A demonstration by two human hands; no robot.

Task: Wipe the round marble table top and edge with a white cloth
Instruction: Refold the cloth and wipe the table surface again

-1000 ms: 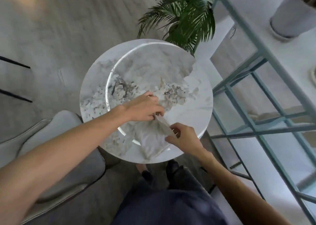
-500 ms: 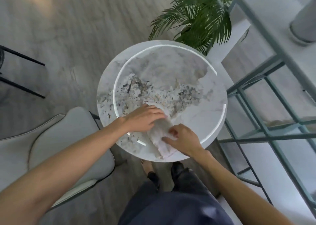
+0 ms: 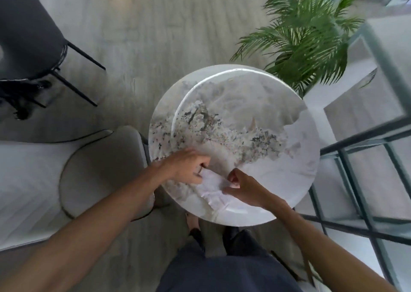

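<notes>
Since half a second ago the left hand (image 3: 189, 168) and right hand (image 3: 244, 187) have drawn back toward the near rim of the marble table (image 3: 289, 169), and the left, then spread flat, now pinches. In the head view, the left fingers are curled on one corner of the white cloth (image 3: 212, 188), and the right thumb and fingertips nip its other side. It hangs stretched between them, with its lower part crumpled on the table's near side. I judge it light, limp and quick to bunch, so corners suit folding and a flat palm suits wiping on that slick-looking top. Left of the table a grey chair (image 3: 93, 171) sits just beside the rim. A palm plant (image 3: 307, 36) overhangs the far right and a metal frame (image 3: 367, 147) stands right. All three could crowd my edge wiping.
</notes>
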